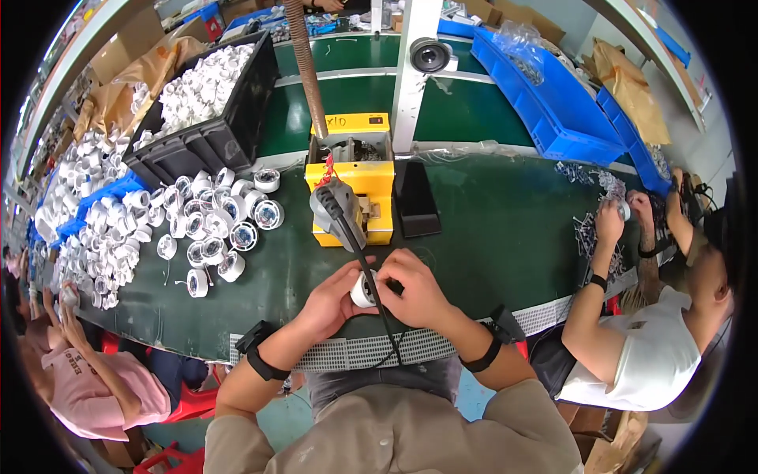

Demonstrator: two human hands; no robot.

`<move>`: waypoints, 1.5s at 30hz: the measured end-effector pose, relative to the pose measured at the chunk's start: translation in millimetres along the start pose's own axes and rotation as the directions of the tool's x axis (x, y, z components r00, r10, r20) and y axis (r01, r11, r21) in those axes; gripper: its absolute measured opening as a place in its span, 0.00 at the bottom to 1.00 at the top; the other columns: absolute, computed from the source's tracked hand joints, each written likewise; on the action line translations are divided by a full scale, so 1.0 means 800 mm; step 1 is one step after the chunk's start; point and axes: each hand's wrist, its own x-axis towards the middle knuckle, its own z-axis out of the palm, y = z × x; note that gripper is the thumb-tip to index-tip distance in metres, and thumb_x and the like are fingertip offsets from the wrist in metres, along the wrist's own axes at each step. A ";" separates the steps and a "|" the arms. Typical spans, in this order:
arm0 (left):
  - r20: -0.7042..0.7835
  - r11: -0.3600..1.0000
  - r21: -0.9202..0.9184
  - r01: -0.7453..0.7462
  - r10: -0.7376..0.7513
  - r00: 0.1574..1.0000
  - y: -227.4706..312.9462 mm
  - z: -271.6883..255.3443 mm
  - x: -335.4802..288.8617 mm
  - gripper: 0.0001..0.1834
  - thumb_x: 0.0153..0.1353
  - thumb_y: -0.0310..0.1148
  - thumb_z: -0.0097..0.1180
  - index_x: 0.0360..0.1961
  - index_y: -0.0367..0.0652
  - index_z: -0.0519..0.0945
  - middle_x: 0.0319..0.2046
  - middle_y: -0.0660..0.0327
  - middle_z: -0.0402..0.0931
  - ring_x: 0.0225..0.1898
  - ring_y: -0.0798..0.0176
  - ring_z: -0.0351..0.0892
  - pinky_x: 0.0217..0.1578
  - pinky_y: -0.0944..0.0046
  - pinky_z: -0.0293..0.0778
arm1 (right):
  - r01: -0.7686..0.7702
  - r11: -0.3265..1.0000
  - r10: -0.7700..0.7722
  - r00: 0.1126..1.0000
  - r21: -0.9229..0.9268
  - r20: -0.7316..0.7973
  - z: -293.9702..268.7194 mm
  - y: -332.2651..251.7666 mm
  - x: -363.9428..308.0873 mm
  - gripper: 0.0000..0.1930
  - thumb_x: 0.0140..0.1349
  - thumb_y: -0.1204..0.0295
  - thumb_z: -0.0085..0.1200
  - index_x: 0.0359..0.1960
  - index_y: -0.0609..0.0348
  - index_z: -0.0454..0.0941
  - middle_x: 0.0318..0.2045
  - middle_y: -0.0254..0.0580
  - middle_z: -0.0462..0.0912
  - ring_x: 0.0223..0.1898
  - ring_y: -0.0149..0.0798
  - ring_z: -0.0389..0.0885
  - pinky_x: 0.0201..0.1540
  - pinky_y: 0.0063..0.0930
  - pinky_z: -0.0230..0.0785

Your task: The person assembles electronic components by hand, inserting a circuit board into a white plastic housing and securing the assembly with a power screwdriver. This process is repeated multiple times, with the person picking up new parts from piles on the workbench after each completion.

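My left hand (332, 301) is closed round a small white round housing (361, 295) near the front edge of the table. Against the open side of that housing, my right hand (417, 289) has its fingers curled in a pinch; whatever they hold is hidden. Just beyond my hands hangs a grey corded tool (337, 213), whose black cable (378, 304) crosses in front of the housing. Behind it stands a yellow machine (379, 175) with a tray of small dark pieces on top. White round housings with parts inside (212, 250) lie loosely to the left.
A black crate (209, 134) heaped with white parts stands at the far left. Beside the machine lies a flat black slab (418, 199). Blue bins (553, 110) sit at the back right. Co-workers' hands (610, 223) work at the right, and another person (99, 371) sits left.
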 end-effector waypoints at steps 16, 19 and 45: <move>0.048 0.971 -0.078 -0.228 0.232 0.972 -0.003 -0.009 -0.001 0.19 0.70 0.40 0.43 0.56 0.40 0.69 0.58 0.53 0.68 0.56 0.52 0.73 0.57 0.47 0.70 | -0.029 1.000 0.029 0.989 -0.005 0.146 -0.039 -0.008 -0.001 0.15 0.51 0.75 0.65 0.42 0.57 0.82 0.32 0.40 0.76 0.34 0.35 0.77 0.35 0.25 0.70; 0.069 0.974 -0.086 -0.211 0.217 0.974 0.004 -0.002 -0.006 0.18 0.70 0.35 0.43 0.58 0.40 0.67 0.61 0.54 0.64 0.59 0.54 0.70 0.57 0.52 0.68 | -0.250 0.922 0.200 0.961 0.295 0.189 -0.033 -0.013 -0.003 0.14 0.53 0.78 0.64 0.42 0.61 0.80 0.29 0.39 0.78 0.29 0.29 0.77 0.31 0.21 0.70; 0.078 0.874 0.456 -0.166 0.147 0.986 -0.006 -0.005 0.004 0.23 0.66 0.25 0.48 0.61 0.33 0.62 0.48 0.57 0.72 0.44 0.64 0.78 0.41 0.63 0.83 | -0.090 0.995 0.097 0.980 0.047 -0.175 0.001 -0.001 0.001 0.11 0.54 0.76 0.63 0.40 0.63 0.79 0.37 0.47 0.81 0.33 0.38 0.83 0.34 0.25 0.76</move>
